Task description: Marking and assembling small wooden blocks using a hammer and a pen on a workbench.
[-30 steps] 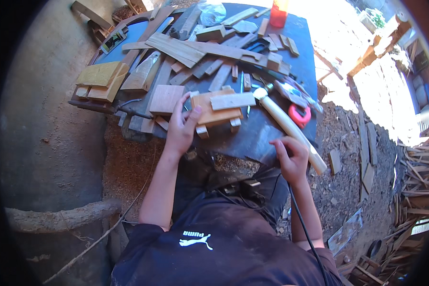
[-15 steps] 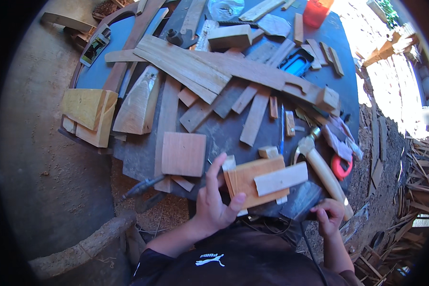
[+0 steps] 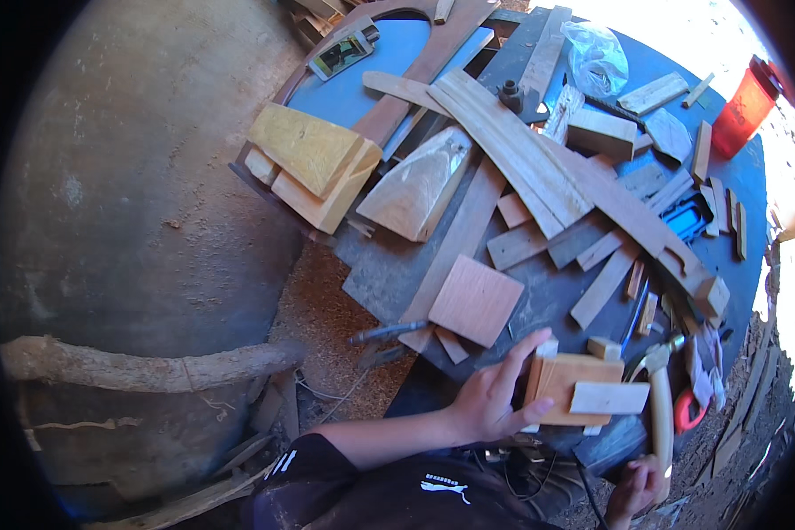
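Observation:
My left hand (image 3: 493,402) is at the left side of a small wooden block (image 3: 583,378), its index finger and thumb spread apart and the thumb tip by the near edge. Across the block lies a pale wood strip (image 3: 608,398). Small pale pieces poke out around its edges. To the right lies a hammer (image 3: 662,415), its head away from me and its handle toward me. My right hand (image 3: 638,484) is curled right beside the lower handle; whatever is inside its fingers is hidden. A dark flat piece (image 3: 609,444) sits between the block and that hand.
A square reddish wood piece (image 3: 476,300) lies left of the block. Planks (image 3: 512,150) and offcuts cover the table, with thick blocks (image 3: 314,159) at its left edge. A red bottle (image 3: 746,110) stands far right; a red ring-shaped handle (image 3: 685,412) lies beyond the hammer. A branch (image 3: 150,367) is at left.
My view has turned left, so the table appears further right. My right hand has come closer to the hammer handle. The left hand stays at the block, fingers spread.

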A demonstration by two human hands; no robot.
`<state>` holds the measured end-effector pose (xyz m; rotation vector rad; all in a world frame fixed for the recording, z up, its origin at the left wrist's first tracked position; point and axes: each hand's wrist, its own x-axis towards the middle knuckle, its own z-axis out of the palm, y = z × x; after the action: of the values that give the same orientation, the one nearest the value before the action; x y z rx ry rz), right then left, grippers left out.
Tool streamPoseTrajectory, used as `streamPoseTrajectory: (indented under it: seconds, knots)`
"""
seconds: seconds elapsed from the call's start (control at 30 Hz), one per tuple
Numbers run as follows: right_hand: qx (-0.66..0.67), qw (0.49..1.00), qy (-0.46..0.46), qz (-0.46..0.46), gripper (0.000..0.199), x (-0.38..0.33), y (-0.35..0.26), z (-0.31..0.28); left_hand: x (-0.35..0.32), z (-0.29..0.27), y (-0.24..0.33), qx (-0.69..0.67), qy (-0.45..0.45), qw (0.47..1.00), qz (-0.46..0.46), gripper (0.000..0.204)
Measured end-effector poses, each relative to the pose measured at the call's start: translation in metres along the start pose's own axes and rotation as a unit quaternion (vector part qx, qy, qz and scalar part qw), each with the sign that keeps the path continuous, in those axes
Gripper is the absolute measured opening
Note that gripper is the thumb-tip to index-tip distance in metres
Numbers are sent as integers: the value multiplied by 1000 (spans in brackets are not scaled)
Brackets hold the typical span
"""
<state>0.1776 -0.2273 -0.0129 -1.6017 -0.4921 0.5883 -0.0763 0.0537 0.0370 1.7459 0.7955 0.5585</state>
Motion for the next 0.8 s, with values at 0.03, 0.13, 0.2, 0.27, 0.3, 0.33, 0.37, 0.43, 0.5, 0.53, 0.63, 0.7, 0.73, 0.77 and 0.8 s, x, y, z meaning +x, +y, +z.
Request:
streamPoseTrajectory:
  seconds: [0.03, 0.13, 0.2, 0.27, 0.3, 0.33, 0.37, 0.43, 0.5, 0.53, 0.63, 0.7, 0.73, 0.77, 0.8]
  knots:
    - [3, 998, -52, -26, 28, 4, -23, 13, 2, 0, -1, -4, -4, 1000, 10, 88]
    - [84, 996, 24, -2, 25, 6, -16, 27, 13, 4, -2, 42, 28, 998, 38, 86]
    - [103, 994, -4, 36, 17, 11, -18, 29, 12, 0, 5, 22, 39, 999, 10, 82]
    - [74, 995, -63, 5, 21, 18, -29, 43, 11, 2, -5, 20, 76, 996, 52, 77]
    - [25, 996, -87, -25, 25, 19, -40, 46, 12, 3, -6, 3, 69, 997, 45, 77]
    - [23, 994, -99, -39, 26, 21, -36, 47, 12, 3, -11, -14, 68, 997, 46, 76]
    - [19, 994, -104, -31, 27, 21, -38, 48, 13, 2, -7, -31, 56, 997, 46, 77]
    - [6, 996, -84, -44, 27, 20, -40, 47, 17, 5, -2, -45, 41, 998, 25, 78]
    - [5, 995, -82, -59, 27, 18, -44, 50, 19, 3, 0, -55, 31, 998, 24, 78]
    - [-5, 995, -78, -65, 27, 17, -44, 51, 19, 3, 0, -61, 31, 997, 19, 78]
    - [3, 995, -97, -34, 25, 22, -54, 54, 20, 3, -4, -60, 31, 997, 42, 77]
    - [-8, 991, -133, -11, 25, 35, -74, 57, 20, 4, -3, -65, 31, 996, 46, 77]
    - [-111, 981, -137, -77, 24, 45, -95, 65, 20, 4, -2, -64, 29, 996, 52, 77]
    - [-208, 958, -140, -141, 24, 60, -111, 74, 18, 4, -2, -67, 36, 996, 48, 77]
    - [-245, 943, -127, -184, 23, 81, -125, 84, 18, 4, -2, -73, 27, 996, 52, 78]
